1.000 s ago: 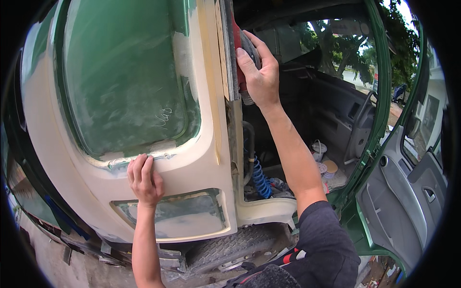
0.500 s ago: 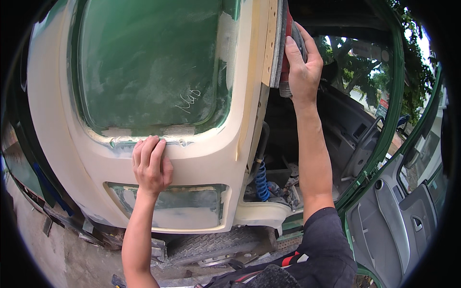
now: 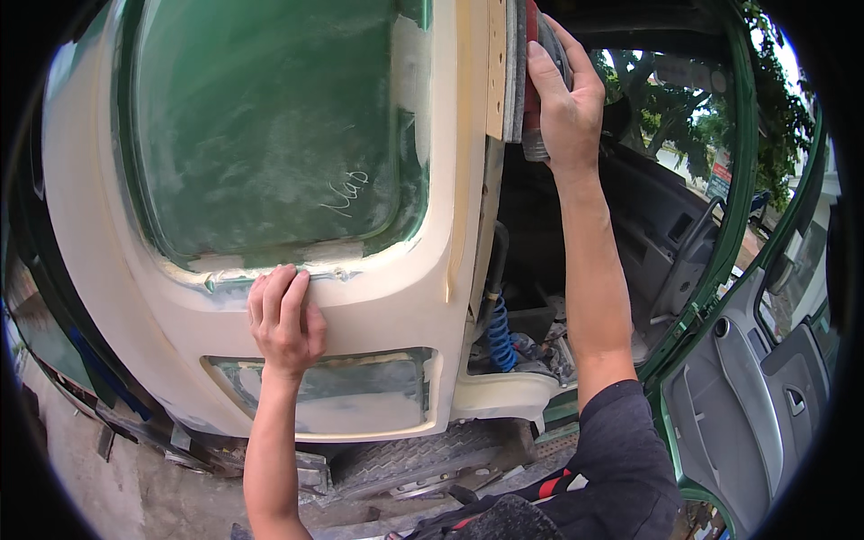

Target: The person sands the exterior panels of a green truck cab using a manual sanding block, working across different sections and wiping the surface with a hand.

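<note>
My right hand (image 3: 579, 112) is closed round a sander (image 3: 532, 54) with a red and black body and a long grey pad. Its tan perforated sandpaper face (image 3: 496, 72) is held upright against the front edge of a cream-primed truck cab (image 3: 378, 315). My left hand (image 3: 286, 319) rests lower on the cab side. Its fingers are bunched and hooked onto the ledge under a large recessed green panel (image 3: 279, 135) with a scrawled mark. The sander's top runs out of view.
The cab's doorway opens on the right, with a coiled blue hose (image 3: 500, 335) inside. An open grey-lined door (image 3: 729, 405) stands at the lower right. Under the cab are a tyre (image 3: 405, 463) and metal parts. A smaller recessed panel (image 3: 360, 391) lies below my left hand.
The sander and my right hand sit slightly higher and further left in view. My left hand keeps its hold on the ledge. The view itself has shifted a little.
</note>
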Available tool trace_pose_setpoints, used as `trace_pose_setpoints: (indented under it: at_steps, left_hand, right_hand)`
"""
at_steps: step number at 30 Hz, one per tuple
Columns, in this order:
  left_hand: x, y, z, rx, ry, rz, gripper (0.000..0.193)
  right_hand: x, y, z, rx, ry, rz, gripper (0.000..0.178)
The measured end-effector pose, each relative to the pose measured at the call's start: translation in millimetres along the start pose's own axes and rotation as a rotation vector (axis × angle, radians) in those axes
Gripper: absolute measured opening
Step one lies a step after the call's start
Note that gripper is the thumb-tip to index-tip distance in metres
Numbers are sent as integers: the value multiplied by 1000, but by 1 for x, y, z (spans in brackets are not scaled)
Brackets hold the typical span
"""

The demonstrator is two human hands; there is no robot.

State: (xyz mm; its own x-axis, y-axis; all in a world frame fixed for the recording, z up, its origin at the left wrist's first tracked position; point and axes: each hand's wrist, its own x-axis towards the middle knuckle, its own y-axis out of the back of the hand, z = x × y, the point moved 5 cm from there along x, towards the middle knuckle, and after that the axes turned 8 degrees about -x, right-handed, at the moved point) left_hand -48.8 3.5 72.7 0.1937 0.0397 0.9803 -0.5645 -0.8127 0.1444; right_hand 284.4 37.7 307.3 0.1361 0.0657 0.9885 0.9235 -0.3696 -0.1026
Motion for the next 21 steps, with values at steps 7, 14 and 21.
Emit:
trace_pose_setpoints:
  at_steps: [7,14,21]
  left_hand:
    - [4,-2,5,-29,-13,6,42]
    - [2,1,4,-38,6,9,43]
    - [3,2,2,-53,11,8,42]
  right_hand:
    - [25,6,-2,-31,20,-6,46]
    - [-20,4,-5,-68,70,-2,47]
    - [1,-2,-6,-34,54,22,45]
